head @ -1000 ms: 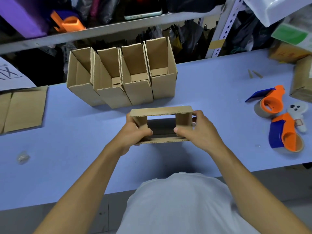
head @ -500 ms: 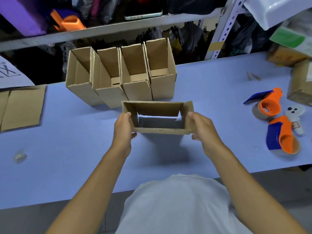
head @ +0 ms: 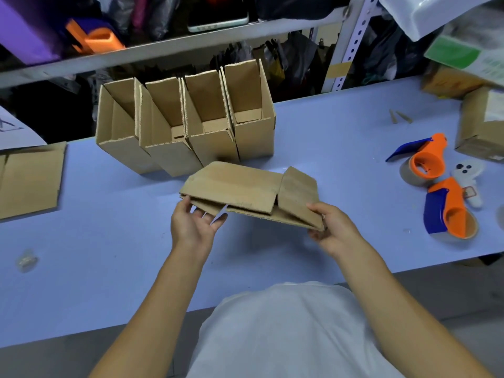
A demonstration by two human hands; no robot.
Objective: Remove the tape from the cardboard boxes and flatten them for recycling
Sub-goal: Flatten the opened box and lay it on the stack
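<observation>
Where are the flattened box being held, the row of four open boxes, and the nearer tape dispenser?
flattened box (head: 234, 186), head view, top panel.
open boxes (head: 253, 137), head view, rightmost box's front wall.
tape dispenser (head: 450, 214), head view, orange body.

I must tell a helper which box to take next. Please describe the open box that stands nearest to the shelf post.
On the blue table, four open cardboard boxes stand in a row against the back edge. Take the rightmost box, closest to the perforated shelf post. It alone has no box on its right.
</observation>
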